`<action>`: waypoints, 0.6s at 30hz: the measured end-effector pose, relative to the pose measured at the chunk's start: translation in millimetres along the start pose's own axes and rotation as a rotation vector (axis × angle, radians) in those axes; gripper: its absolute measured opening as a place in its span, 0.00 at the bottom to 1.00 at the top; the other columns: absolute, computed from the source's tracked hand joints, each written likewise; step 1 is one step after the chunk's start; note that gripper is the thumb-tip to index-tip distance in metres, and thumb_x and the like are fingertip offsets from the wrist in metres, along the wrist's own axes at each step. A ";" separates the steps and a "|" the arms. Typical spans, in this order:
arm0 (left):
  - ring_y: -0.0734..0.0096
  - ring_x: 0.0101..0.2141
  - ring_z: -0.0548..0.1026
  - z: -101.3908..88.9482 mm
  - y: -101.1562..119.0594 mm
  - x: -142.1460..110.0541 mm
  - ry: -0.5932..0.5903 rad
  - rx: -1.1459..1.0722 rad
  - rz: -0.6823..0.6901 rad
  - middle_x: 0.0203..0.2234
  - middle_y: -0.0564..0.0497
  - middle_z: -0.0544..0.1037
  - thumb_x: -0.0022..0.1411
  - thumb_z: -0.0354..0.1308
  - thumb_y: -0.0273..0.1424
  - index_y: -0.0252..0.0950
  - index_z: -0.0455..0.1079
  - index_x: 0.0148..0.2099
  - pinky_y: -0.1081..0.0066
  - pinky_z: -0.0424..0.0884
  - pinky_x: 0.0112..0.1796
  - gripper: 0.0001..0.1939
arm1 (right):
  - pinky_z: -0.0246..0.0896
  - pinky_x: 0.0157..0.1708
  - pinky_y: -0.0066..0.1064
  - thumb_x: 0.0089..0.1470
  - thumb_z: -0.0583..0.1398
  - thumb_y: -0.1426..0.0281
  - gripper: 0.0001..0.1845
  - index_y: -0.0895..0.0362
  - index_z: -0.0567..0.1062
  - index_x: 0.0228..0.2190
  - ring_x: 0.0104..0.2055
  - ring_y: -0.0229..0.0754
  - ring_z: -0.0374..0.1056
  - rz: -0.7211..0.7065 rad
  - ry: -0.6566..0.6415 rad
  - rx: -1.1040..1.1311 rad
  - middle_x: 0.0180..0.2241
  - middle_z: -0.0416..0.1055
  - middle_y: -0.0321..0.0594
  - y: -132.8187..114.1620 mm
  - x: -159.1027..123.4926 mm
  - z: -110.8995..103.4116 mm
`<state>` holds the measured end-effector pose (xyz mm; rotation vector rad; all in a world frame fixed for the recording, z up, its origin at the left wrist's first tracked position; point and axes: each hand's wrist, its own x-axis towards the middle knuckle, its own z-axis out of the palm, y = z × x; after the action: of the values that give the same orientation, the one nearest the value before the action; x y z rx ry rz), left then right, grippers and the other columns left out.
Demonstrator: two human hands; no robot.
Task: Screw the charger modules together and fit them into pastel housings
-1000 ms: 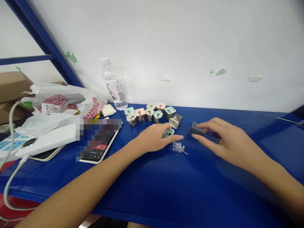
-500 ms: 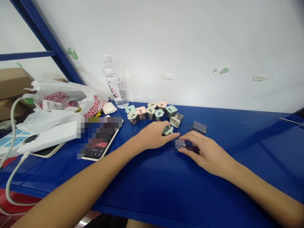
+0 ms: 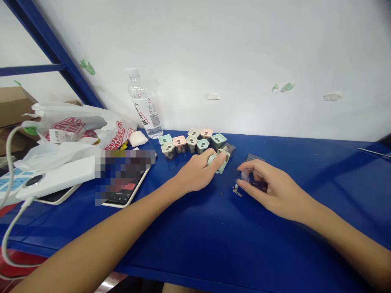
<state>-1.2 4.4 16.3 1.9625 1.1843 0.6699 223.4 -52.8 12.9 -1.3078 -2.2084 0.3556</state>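
Note:
My left hand [image 3: 200,169] is closed on a pale green sharpener lid [image 3: 221,167], thumb across the top. Right behind that thumb a cream-topped pencil sharpener [image 3: 230,149] lies on its side. Between thumb and fingers my right hand [image 3: 271,187] pinches a small clear plastic block [image 3: 245,176]. A dark purple handle, perhaps of a screwdriver [image 3: 259,186], is tucked in the same palm; its tip is hidden. Small metal blades [image 3: 237,190] lie on the blue table just left of my right fingertips. A dark see-through container [image 3: 255,157] sits behind that hand, partly covered.
Several pastel-topped sharpeners [image 3: 192,142] stand grouped near the wall. A water bottle [image 3: 143,108], a phone [image 3: 131,191], a white power bank [image 3: 61,173] with a cable and a plastic bag [image 3: 79,122] crowd the left. A thin metal rod [image 3: 374,153] lies far right.
The clear block has moved right with my right hand, and metal blades now lie on the table below it. The lid in my left hand has turned, its thumb raised toward the cream sharpener.

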 end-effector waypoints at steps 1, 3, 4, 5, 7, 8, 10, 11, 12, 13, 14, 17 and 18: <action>0.73 0.23 0.64 0.7 0.8 -1.0 -0.011 -0.048 -0.009 0.19 0.59 0.65 0.70 0.45 0.52 0.40 0.61 0.35 0.71 0.58 0.28 0.22 | 0.55 0.20 0.29 0.62 0.59 0.58 0.12 0.52 0.72 0.42 0.21 0.36 0.59 0.009 -0.003 0.018 0.24 0.64 0.31 0.5 0.1 0.2; 0.74 0.21 0.64 2.3 2.1 -2.7 -0.039 -0.132 -0.010 0.18 0.60 0.64 0.70 0.47 0.48 0.40 0.62 0.38 0.72 0.58 0.26 0.17 | 0.53 0.19 0.28 0.61 0.62 0.58 0.12 0.51 0.72 0.40 0.20 0.35 0.57 0.022 0.015 0.064 0.21 0.61 0.28 1.5 -0.2 1.2; 0.74 0.21 0.64 3.2 2.9 -3.4 -0.049 -0.160 -0.008 0.18 0.61 0.64 0.70 0.48 0.46 0.40 0.63 0.39 0.73 0.58 0.25 0.15 | 0.53 0.19 0.28 0.60 0.63 0.58 0.12 0.51 0.72 0.40 0.19 0.35 0.56 0.021 0.041 0.089 0.20 0.61 0.27 1.7 -0.7 1.9; 0.75 0.20 0.64 4.3 3.7 -4.1 -0.054 -0.179 -0.008 0.18 0.61 0.64 0.70 0.48 0.44 0.40 0.63 0.39 0.73 0.57 0.25 0.13 | 0.54 0.19 0.28 0.59 0.64 0.58 0.13 0.51 0.73 0.42 0.20 0.35 0.56 0.015 0.078 0.117 0.21 0.63 0.28 1.7 -1.5 2.8; 0.77 0.19 0.64 6.9 5.9 -5.5 -0.057 -0.202 -0.018 0.19 0.60 0.65 0.70 0.48 0.42 0.39 0.63 0.38 0.74 0.58 0.24 0.13 | 0.57 0.20 0.29 0.60 0.64 0.59 0.18 0.50 0.73 0.49 0.20 0.35 0.57 -0.006 0.171 0.163 0.28 0.74 0.33 0.9 -3.4 5.4; 0.77 0.19 0.64 8.5 7.1 -6.3 -0.063 -0.213 -0.024 0.20 0.60 0.65 0.70 0.48 0.42 0.39 0.64 0.38 0.74 0.58 0.24 0.14 | 0.59 0.21 0.29 0.61 0.63 0.60 0.20 0.49 0.72 0.53 0.21 0.35 0.58 -0.021 0.220 0.168 0.34 0.78 0.36 0.2 -4.4 7.1; 0.77 0.19 0.65 12.1 9.4 -7.8 -0.091 -0.246 -0.022 0.22 0.58 0.67 0.70 0.47 0.46 0.38 0.66 0.40 0.74 0.60 0.23 0.17 | 0.64 0.24 0.30 0.62 0.62 0.61 0.21 0.47 0.71 0.56 0.23 0.35 0.63 -0.062 0.312 0.130 0.45 0.80 0.40 -1.4 -6.1 10.8; 0.77 0.19 0.66 13.9 10.4 -8.7 -0.115 -0.270 -0.013 0.23 0.58 0.68 0.70 0.47 0.48 0.37 0.67 0.43 0.74 0.60 0.23 0.19 | 0.66 0.25 0.30 0.62 0.62 0.62 0.20 0.47 0.72 0.56 0.24 0.35 0.65 -0.086 0.348 0.093 0.47 0.80 0.40 -2.1 -6.7 12.6; 0.77 0.19 0.66 15.6 11.2 -9.5 -0.142 -0.297 0.000 0.23 0.57 0.68 0.70 0.46 0.49 0.37 0.68 0.47 0.74 0.61 0.23 0.22 | 0.66 0.26 0.30 0.63 0.62 0.62 0.19 0.47 0.74 0.55 0.25 0.36 0.67 -0.108 0.372 0.051 0.47 0.80 0.39 -2.7 -7.1 14.2; 0.77 0.19 0.66 17.0 11.9 -10.3 -0.165 -0.324 0.018 0.24 0.57 0.68 0.71 0.45 0.51 0.36 0.67 0.51 0.74 0.62 0.23 0.24 | 0.67 0.26 0.29 0.63 0.62 0.62 0.19 0.46 0.74 0.54 0.25 0.36 0.68 -0.126 0.385 0.012 0.46 0.80 0.39 -3.3 -7.3 15.5; 0.77 0.19 0.66 18.0 12.4 -11.2 -0.181 -0.346 0.032 0.24 0.57 0.68 0.71 0.43 0.51 0.36 0.67 0.55 0.74 0.63 0.23 0.26 | 0.66 0.25 0.29 0.63 0.62 0.62 0.19 0.46 0.75 0.54 0.24 0.36 0.69 -0.142 0.391 -0.020 0.44 0.81 0.38 -3.8 -7.4 16.3; 0.75 0.20 0.67 18.6 13.2 -13.3 -0.188 -0.335 0.037 0.21 0.57 0.68 0.72 0.41 0.51 0.33 0.62 0.63 0.72 0.65 0.26 0.31 | 0.63 0.21 0.28 0.63 0.61 0.61 0.18 0.48 0.75 0.54 0.21 0.35 0.68 -0.142 0.362 -0.093 0.37 0.81 0.37 -5.9 -7.8 16.5; 0.73 0.20 0.67 18.3 13.3 -14.0 -0.185 -0.311 0.033 0.20 0.58 0.68 0.72 0.41 0.51 0.32 0.60 0.65 0.71 0.66 0.27 0.33 | 0.63 0.21 0.29 0.63 0.61 0.61 0.17 0.49 0.75 0.52 0.20 0.36 0.68 -0.125 0.341 -0.115 0.34 0.81 0.37 -6.9 -8.1 16.1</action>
<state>13.0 -18.0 15.3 1.7428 0.8800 0.6322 212.2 -62.4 0.5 -1.1814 -2.0292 -0.0423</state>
